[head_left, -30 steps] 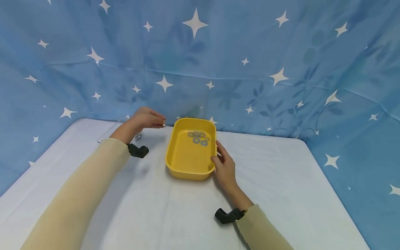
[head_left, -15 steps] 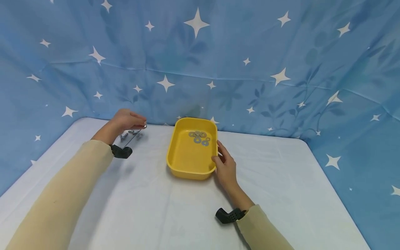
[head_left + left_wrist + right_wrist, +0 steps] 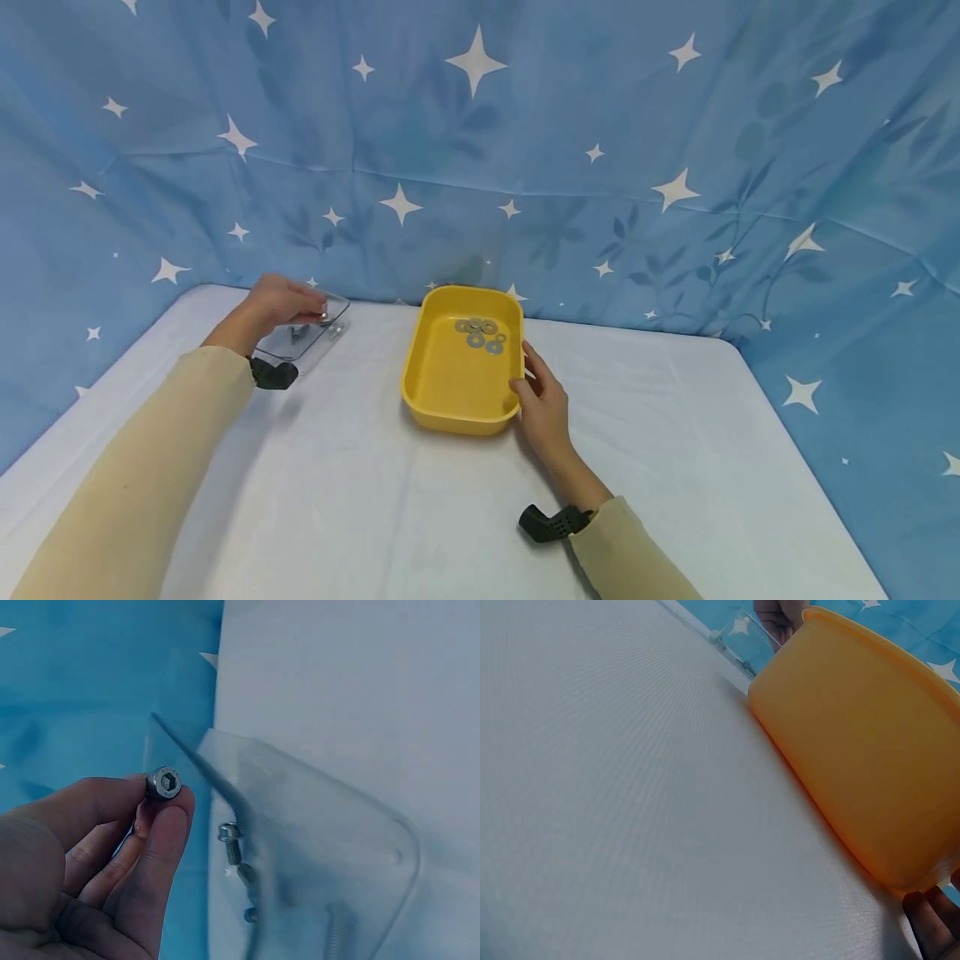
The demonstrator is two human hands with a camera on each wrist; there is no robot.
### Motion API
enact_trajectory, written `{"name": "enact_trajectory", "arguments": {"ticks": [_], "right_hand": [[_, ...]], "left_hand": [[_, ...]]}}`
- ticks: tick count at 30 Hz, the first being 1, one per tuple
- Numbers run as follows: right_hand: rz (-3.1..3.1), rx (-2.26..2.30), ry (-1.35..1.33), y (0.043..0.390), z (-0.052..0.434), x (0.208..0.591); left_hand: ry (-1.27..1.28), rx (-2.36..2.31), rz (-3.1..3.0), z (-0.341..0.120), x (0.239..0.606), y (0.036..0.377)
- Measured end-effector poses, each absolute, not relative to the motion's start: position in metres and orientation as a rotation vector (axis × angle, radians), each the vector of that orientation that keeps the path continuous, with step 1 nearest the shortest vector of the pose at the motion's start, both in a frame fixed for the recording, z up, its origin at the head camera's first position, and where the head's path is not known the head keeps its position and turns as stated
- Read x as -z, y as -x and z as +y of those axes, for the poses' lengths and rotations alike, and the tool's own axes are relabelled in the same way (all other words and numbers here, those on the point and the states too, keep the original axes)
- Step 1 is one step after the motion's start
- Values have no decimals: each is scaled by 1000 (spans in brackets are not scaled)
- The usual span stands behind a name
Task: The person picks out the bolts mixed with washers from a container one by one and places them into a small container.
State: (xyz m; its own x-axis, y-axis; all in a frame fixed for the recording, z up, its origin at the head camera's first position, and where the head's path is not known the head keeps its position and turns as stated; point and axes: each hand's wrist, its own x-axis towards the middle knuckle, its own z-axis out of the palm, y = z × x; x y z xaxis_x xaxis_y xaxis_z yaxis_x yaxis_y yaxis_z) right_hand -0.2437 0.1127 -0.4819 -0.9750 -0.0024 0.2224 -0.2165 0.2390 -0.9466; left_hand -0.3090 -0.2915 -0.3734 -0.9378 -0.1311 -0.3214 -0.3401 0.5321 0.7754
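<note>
My left hand (image 3: pixel 276 302) pinches a hex socket bolt (image 3: pixel 164 782) between thumb and fingers, its socket head facing the left wrist camera. The hand is at a clear plastic box (image 3: pixel 409 847) on the left, with the bolt close by its rim. Several metal bolts (image 3: pixel 231 838) lie inside that box. My right hand (image 3: pixel 545 410) grips the right side of a yellow tray (image 3: pixel 450 385), thumb at the rim and fingers against the outer wall. Several flat washers (image 3: pixel 476 340) lie in the tray's far half.
A white cloth (image 3: pixel 675 467) covers the table. Behind it hangs a blue curtain (image 3: pixel 555 108) with white stars, right at the table's back edge. The yellow tray stands mid-table, to the right of the clear box.
My left hand has moved left, away from beside the yellow tray, then slightly down at the clear box, still pinching the bolt. My right hand and the yellow tray have stayed in place.
</note>
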Motion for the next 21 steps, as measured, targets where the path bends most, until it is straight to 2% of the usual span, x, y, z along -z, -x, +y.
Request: {"name": "enact_trajectory", "arguments": {"ticks": [14, 21], "right_hand": [[-2309, -1830, -258, 241, 113, 479], [-2329, -1831, -255, 224, 108, 450]], "left_hand": [[455, -1380, 2477, -297, 396, 313], [491, -1357, 2497, -297, 403, 312]]}}
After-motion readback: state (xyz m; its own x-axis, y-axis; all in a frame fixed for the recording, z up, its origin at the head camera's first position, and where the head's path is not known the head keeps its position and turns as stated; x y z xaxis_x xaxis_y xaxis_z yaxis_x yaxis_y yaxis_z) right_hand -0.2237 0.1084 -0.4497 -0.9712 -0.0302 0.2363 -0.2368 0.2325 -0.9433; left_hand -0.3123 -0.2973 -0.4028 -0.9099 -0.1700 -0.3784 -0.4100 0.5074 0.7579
